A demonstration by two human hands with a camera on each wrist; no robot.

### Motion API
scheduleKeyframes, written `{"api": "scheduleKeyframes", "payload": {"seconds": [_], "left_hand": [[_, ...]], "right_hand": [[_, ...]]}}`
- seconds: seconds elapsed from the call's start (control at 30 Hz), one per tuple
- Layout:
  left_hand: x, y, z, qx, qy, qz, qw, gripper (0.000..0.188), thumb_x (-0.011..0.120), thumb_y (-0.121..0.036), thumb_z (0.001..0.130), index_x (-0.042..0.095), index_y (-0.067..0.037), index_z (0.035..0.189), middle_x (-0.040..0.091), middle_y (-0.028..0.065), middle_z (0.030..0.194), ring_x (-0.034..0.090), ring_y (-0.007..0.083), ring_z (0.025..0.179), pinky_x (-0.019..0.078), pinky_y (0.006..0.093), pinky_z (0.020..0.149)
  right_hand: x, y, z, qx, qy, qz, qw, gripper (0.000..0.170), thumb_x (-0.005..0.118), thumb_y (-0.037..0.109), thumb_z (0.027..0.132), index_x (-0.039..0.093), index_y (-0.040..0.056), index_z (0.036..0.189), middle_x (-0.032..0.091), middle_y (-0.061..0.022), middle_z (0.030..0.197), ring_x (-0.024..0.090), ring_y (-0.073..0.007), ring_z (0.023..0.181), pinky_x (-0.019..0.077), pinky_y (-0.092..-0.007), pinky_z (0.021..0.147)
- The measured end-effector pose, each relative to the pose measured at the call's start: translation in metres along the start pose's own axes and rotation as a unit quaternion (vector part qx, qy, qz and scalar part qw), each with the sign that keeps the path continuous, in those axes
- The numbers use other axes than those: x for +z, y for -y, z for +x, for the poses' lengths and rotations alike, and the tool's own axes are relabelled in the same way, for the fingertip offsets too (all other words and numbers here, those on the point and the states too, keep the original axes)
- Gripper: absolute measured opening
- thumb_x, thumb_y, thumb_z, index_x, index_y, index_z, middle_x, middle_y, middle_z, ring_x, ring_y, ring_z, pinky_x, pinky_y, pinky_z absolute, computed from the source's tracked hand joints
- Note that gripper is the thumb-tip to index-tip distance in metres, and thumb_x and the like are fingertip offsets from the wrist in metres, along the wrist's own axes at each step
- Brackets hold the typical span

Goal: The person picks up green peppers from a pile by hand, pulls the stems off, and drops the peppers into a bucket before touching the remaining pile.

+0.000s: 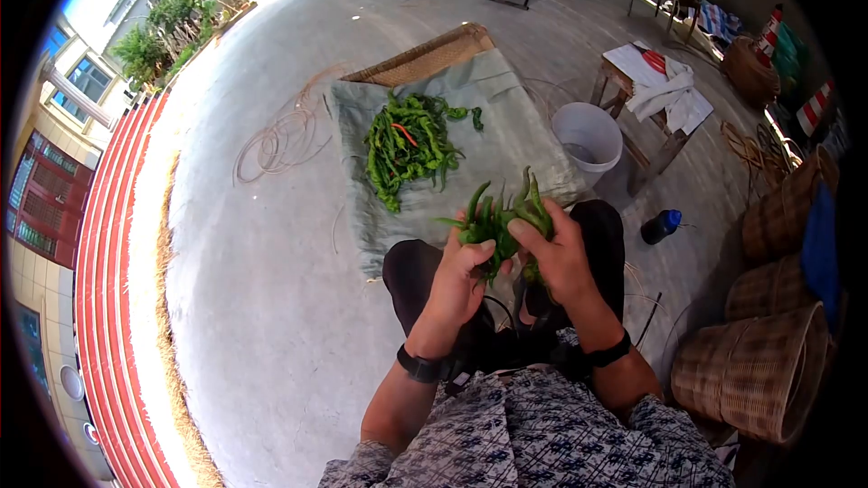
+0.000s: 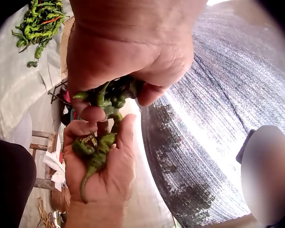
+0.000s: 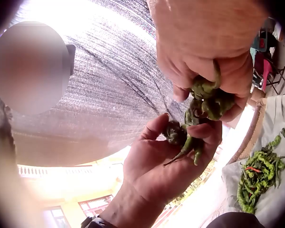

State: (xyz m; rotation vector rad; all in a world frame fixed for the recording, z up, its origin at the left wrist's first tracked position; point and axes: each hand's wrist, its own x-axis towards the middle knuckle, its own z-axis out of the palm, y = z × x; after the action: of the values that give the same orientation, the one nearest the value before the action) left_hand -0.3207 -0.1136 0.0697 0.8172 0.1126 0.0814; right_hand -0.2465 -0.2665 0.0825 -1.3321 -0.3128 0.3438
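Observation:
Both hands hold bunches of green chili peppers close together above the lap. My left hand (image 1: pixel 457 282) grips several peppers (image 1: pixel 477 228), its thumb lying across them. Beside it my right hand (image 1: pixel 565 258) holds more peppers (image 1: pixel 533 199), with their tips standing up past the fingers. In the left wrist view, curled peppers (image 2: pixel 96 151) lie against the right palm and fingers. From the right wrist, the peppers (image 3: pixel 187 140) in the left hand show under the right hand's bunch. A pile of green peppers (image 1: pixel 411 158) with one red pepper (image 1: pixel 404 134) lies ahead.
The pile rests on a pale cloth (image 1: pixel 488 81) over a woven tray (image 1: pixel 416 59). A white bucket (image 1: pixel 592 131) and a low wooden stool (image 1: pixel 665 140) stand to the right. Nearer are a dark blue bottle (image 1: pixel 661 227) and wicker baskets (image 1: pixel 737 370).

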Motion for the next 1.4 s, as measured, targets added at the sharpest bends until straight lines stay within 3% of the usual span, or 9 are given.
{"api": "scheduleKeyframes", "payload": {"seconds": [0.2, 0.3, 0.5, 0.8, 0.9, 1.0, 1.2, 1.3, 1.4], "left_hand": [[0.008, -0.004, -0.003, -0.036, -0.036, -0.021, 0.998, 0.059, 0.058, -0.011, 0.095, 0.041, -0.006, 0.151, 0.062, 0.0124, 0.132, 0.064, 0.0263, 0.12, 0.057, 0.0453, 0.095], [-0.014, 0.002, 0.003, -0.062, -0.027, -0.086, 0.994, 0.053, 0.059, -0.014, 0.095, 0.048, -0.004, 0.147, 0.064, 0.0142, 0.131, 0.063, 0.0307, 0.124, 0.0559, 0.0491, 0.096], [-0.026, -0.002, 0.002, -0.088, 0.035, -0.131, 0.987, 0.05, 0.055, -0.022, 0.099, 0.056, 0.004, 0.142, 0.061, 0.0201, 0.146, 0.055, 0.038, 0.141, 0.0571, 0.0493, 0.101], [-0.023, -0.001, 0.003, -0.083, 0.009, -0.135, 0.987, 0.056, 0.054, -0.019, 0.098, 0.05, 0.002, 0.15, 0.053, 0.022, 0.155, 0.052, 0.0374, 0.143, 0.057, 0.0518, 0.103], [-0.02, -0.003, 0.003, -0.097, 0.014, -0.109, 0.989, 0.055, 0.057, -0.02, 0.097, 0.05, -0.002, 0.149, 0.055, 0.0156, 0.152, 0.056, 0.0353, 0.137, 0.0527, 0.0549, 0.103], [-0.02, 0.003, 0.004, -0.097, 0.01, -0.101, 0.99, 0.057, 0.057, -0.017, 0.097, 0.047, -0.001, 0.15, 0.055, 0.0163, 0.152, 0.06, 0.0349, 0.132, 0.0556, 0.0558, 0.101], [-0.018, 0.01, 0.006, -0.096, 0.03, -0.073, 0.992, 0.058, 0.057, -0.014, 0.095, 0.045, 0.0, 0.151, 0.057, 0.0183, 0.146, 0.062, 0.0344, 0.127, 0.0602, 0.0562, 0.097], [-0.016, 0.008, 0.006, -0.097, 0.027, -0.105, 0.989, 0.055, 0.058, -0.01, 0.096, 0.046, 0.001, 0.148, 0.058, 0.0195, 0.145, 0.061, 0.038, 0.129, 0.0558, 0.0616, 0.101], [-0.024, 0.004, 0.01, -0.119, 0.028, -0.147, 0.982, 0.056, 0.059, -0.01, 0.094, 0.049, 0.001, 0.148, 0.059, 0.018, 0.145, 0.061, 0.0358, 0.13, 0.055, 0.0562, 0.102]], "right_hand": [[-0.003, -0.003, 0.003, 0.027, 0.005, 0.041, 0.999, 0.025, 0.079, 0.013, 0.094, 0.066, 0.0006, 0.112, 0.066, 0.002, 0.091, 0.059, -0.0051, 0.079, 0.0487, -0.023, 0.068], [-0.011, -0.007, 0.005, 0.051, -0.009, 0.101, 0.994, 0.023, 0.077, 0.012, 0.094, 0.066, 0.0019, 0.112, 0.068, -0.0004, 0.094, 0.064, -0.0083, 0.082, 0.0504, -0.0239, 0.07], [-0.024, 0.009, 0.006, 0.105, 0.012, 0.223, 0.969, 0.026, 0.076, 0.012, 0.092, 0.066, 0.002, 0.113, 0.07, -0.0066, 0.098, 0.068, -0.0136, 0.087, 0.0536, -0.0257, 0.069], [-0.021, -0.006, 0.005, 0.127, 0.021, 0.115, 0.985, 0.03, 0.084, 0.004, 0.086, 0.068, 0.0021, 0.111, 0.067, -0.0005, 0.091, 0.064, -0.0094, 0.078, 0.0505, -0.0252, 0.069], [-0.019, -0.028, 0.007, 0.084, 0.025, 0.056, 0.995, 0.029, 0.085, 0.004, 0.085, 0.07, 0.0005, 0.109, 0.069, -0.0014, 0.089, 0.063, -0.0085, 0.08, 0.0531, -0.0263, 0.071], [-0.013, -0.025, 0.005, 0.051, 0.033, -0.036, 0.997, 0.031, 0.086, 0.004, 0.084, 0.069, -0.0013, 0.11, 0.07, -0.0028, 0.092, 0.064, -0.0083, 0.082, 0.0553, -0.0273, 0.072], [-0.012, -0.034, 0.006, 0.049, 0.044, 0.002, 0.998, 0.034, 0.086, 0.003, 0.084, 0.069, -0.0024, 0.112, 0.073, -0.0042, 0.096, 0.067, -0.0096, 0.084, 0.0569, -0.0279, 0.074], [-0.012, -0.029, 0.006, 0.055, 0.037, 0.019, 0.998, 0.033, 0.085, 0.002, 0.084, 0.07, -0.0026, 0.113, 0.074, -0.0038, 0.096, 0.067, -0.0092, 0.085, 0.0561, -0.0272, 0.075], [-0.014, -0.018, 0.007, 0.078, 0.013, 0.041, 0.996, 0.03, 0.083, 0.003, 0.086, 0.07, -0.0024, 0.113, 0.073, -0.0036, 0.096, 0.067, -0.0097, 0.084, 0.0547, -0.027, 0.075]]}}
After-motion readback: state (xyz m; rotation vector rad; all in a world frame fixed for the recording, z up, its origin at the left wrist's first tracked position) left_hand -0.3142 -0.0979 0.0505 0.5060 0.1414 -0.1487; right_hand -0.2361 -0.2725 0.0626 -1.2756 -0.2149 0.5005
